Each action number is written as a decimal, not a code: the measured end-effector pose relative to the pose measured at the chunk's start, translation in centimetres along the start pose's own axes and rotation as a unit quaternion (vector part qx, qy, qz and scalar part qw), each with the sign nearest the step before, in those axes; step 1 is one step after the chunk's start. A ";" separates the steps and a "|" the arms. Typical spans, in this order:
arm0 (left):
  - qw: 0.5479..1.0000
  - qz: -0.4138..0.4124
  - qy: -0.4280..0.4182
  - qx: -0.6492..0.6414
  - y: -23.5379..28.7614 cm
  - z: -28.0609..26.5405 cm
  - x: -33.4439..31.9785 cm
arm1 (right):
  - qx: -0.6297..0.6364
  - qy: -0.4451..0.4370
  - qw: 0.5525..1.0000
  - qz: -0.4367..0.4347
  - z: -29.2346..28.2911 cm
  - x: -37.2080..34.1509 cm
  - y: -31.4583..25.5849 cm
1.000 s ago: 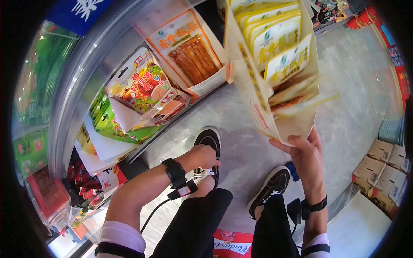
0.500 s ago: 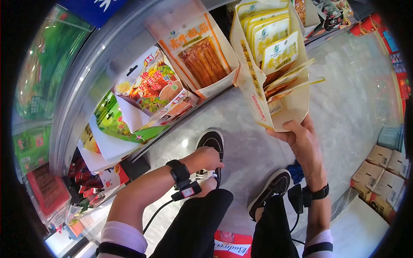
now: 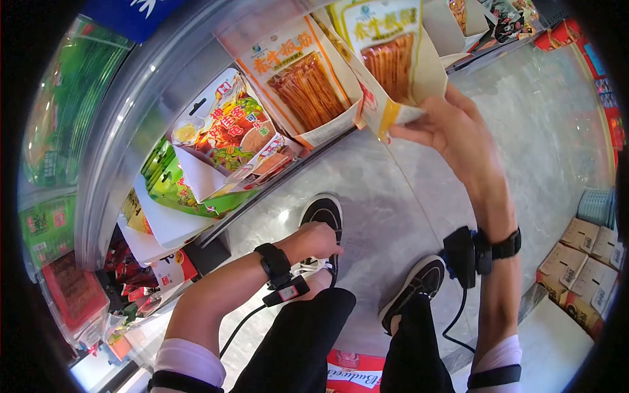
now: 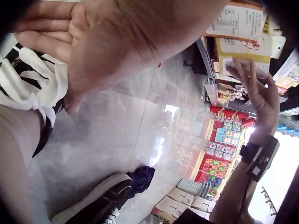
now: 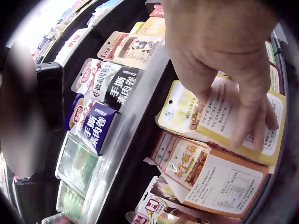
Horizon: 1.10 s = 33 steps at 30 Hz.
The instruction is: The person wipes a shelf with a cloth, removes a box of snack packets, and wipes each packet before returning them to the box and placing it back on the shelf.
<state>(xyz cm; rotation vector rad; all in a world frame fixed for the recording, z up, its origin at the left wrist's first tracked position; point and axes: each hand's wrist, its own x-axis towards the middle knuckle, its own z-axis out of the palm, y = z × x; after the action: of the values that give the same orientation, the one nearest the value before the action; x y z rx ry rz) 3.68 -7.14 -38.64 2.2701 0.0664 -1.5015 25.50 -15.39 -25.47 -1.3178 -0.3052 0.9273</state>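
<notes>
My right hand (image 3: 452, 131) is at the front of a yellow-and-white display box (image 3: 386, 114) of snack packets on the shelf. It grips the box's front wall, the thumb at the rim and the other fingers spread over the printed front panel (image 5: 226, 112) in the right wrist view. A yellow-edged packet (image 3: 390, 52) of brown strips stands in the box. To its left, close alongside, is an orange-edged box with a similar packet (image 3: 304, 85). My left hand (image 3: 314, 241) hangs loosely curled above a shoe (image 3: 322, 213), holding nothing; the left wrist view shows its relaxed fingers (image 4: 46, 25).
A box of colourful packets (image 3: 229, 124) and green packets (image 3: 177, 180) sit further left on the shelf. Behind a clear divider (image 5: 126, 126) stand more packs (image 5: 100, 126). Brown cartons (image 3: 580, 255) are stacked on the right. A red Budweiser carton (image 3: 354, 373) lies below, between my legs.
My right hand has moved the yellow box up and back onto the shelf, beside the orange-edged box. It was held tilted over the floor before. The left hand has barely moved.
</notes>
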 end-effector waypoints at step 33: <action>0.998 0.034 0.047 -0.037 -0.9 1.3 0.3 | 0.075 -0.038 0.990 0.109 8.5 2.1 4.0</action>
<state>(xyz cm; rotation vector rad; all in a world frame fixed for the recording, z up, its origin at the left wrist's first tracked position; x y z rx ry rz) 2.50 -6.86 -39.61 2.2599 0.0702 -1.3368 19.49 -8.20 -27.47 -1.1934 -0.1482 1.1648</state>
